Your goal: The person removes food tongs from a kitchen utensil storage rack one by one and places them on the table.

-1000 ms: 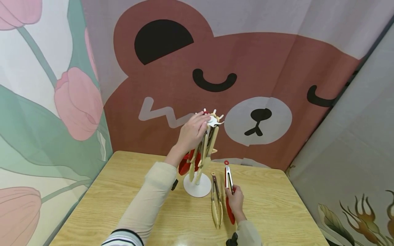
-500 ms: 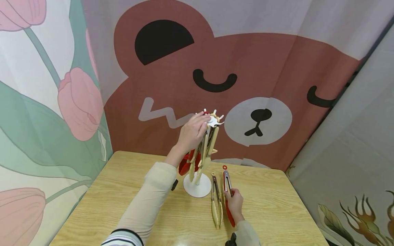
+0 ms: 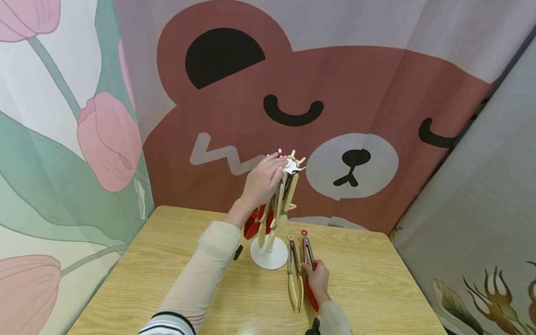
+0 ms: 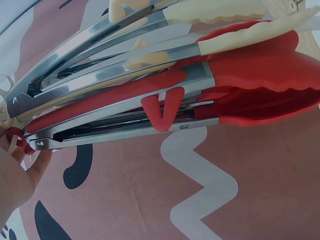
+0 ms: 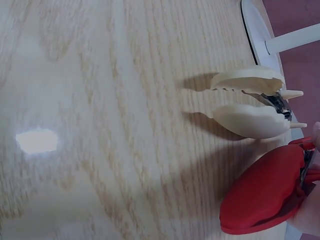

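Note:
A white stand (image 3: 269,255) carries several hanging tongs with cream and red heads. My left hand (image 3: 263,180) rests at its top, fingers stretched over the white hooked crown (image 3: 292,165). In the left wrist view, red tongs (image 4: 165,107) hang by a red ring close to those fingers. My right hand (image 3: 318,279) holds another pair of red tongs (image 3: 307,249) around the middle, the ring end pointing away and the red head (image 5: 262,187) low over the table. Just left of it lie cream tongs (image 3: 294,272) with their arms spread.
The wooden table (image 3: 368,279) meets a curtain (image 3: 356,93) with a bear print behind the stand. A tulip-print curtain (image 3: 109,139) hangs at the left, and a grey one (image 3: 473,195) at the right.
My right hand has shifted the red tongs slightly left and toward me, nearer the cream tongs. The left hand has kept its place at the stand's top.

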The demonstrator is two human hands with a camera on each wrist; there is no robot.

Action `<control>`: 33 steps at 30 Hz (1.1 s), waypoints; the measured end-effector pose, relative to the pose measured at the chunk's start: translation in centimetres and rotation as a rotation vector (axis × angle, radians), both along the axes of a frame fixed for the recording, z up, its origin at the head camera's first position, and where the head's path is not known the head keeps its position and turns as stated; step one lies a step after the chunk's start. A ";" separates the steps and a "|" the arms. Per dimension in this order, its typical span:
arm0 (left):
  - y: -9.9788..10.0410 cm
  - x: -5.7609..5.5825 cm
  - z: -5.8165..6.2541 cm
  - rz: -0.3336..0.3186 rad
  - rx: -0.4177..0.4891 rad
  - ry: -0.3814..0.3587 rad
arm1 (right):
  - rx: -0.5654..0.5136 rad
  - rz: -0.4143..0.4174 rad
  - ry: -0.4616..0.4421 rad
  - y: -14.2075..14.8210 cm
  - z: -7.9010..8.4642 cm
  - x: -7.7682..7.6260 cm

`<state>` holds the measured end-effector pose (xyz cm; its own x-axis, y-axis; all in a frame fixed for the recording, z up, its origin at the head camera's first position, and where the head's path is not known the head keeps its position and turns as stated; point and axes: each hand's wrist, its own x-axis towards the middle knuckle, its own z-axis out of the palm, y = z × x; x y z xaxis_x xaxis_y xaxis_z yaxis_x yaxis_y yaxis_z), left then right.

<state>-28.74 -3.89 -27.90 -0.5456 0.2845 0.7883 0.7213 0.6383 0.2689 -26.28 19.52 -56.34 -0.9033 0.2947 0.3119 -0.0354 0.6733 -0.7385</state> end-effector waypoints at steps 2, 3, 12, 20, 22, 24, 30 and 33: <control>0.0 0.0 0.0 0.000 -0.001 -0.001 | 0.003 0.005 -0.007 0.0 -0.2 0.0; 0.0 0.0 0.0 0.001 -0.001 0.000 | 0.005 0.009 -0.008 0.0 -0.2 0.0; 0.0 0.0 -0.1 0.007 -0.005 -0.008 | 0.007 0.031 -0.004 0.2 -0.5 -0.2; 0.1 -0.2 -0.1 0.011 -0.004 0.001 | 0.013 0.041 -0.017 0.3 -0.6 -0.3; 0.1 -0.2 -0.1 0.012 -0.004 0.001 | 0.011 0.046 -0.021 0.4 -0.5 -0.3; 0.2 -0.2 -0.1 0.012 -0.004 0.001 | 0.011 0.051 -0.026 0.4 -0.5 -0.3; 0.2 -0.2 -0.1 0.011 -0.006 0.003 | 0.013 0.053 -0.032 0.4 -0.7 -0.4; 0.2 -0.2 -0.1 0.008 -0.004 0.004 | 0.012 0.055 -0.031 0.5 -0.8 -0.5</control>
<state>-28.95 -3.68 -28.04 -0.5451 0.2833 0.7891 0.7170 0.6453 0.2636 -26.76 20.01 -57.11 -0.9272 0.2403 0.2872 -0.0503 0.6800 -0.7315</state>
